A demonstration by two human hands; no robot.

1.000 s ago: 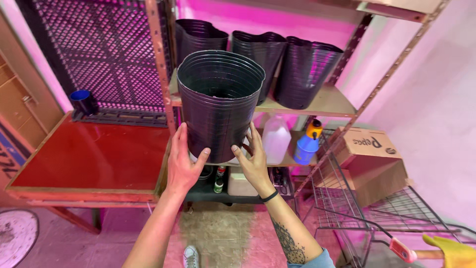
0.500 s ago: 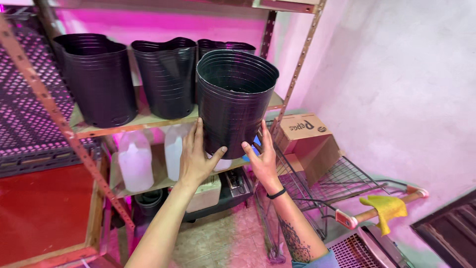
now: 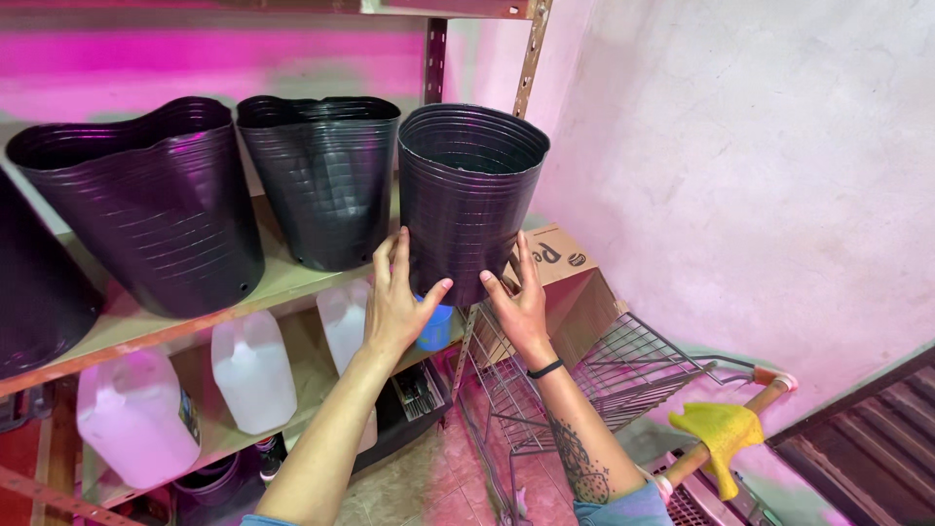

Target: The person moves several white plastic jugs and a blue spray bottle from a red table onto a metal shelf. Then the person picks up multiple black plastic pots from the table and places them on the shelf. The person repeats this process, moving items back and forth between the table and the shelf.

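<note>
We stand before a metal shelving rack [image 3: 531, 58] with wooden boards, set against a rough pale wall [image 3: 740, 166] under pink light. On its upper shelf [image 3: 282, 282] sit two stacks of nested black plastic nursery pots, one wide and dented at the left [image 3: 146, 209] and one just beside it in the middle [image 3: 326, 180]. At the right end of that shelf we hold a third stack of black pots [image 3: 472, 185] upright, its rim round, close beside the middle stack. Our left hand [image 3: 397, 297] grasps its lower left side with fingers spread and the thumb underneath; our right hand [image 3: 521, 297], with a black band at the wrist, presses against its lower right side. Below, translucent white plastic jugs [image 3: 251, 370] stand on the lower shelf. To the right a cardboard box [image 3: 575, 282] sits behind a wire cart [image 3: 623, 370], whose handle carries a yellow cloth [image 3: 723, 429]. A small blue cup [image 3: 435, 326] shows just under our left thumb.
</note>
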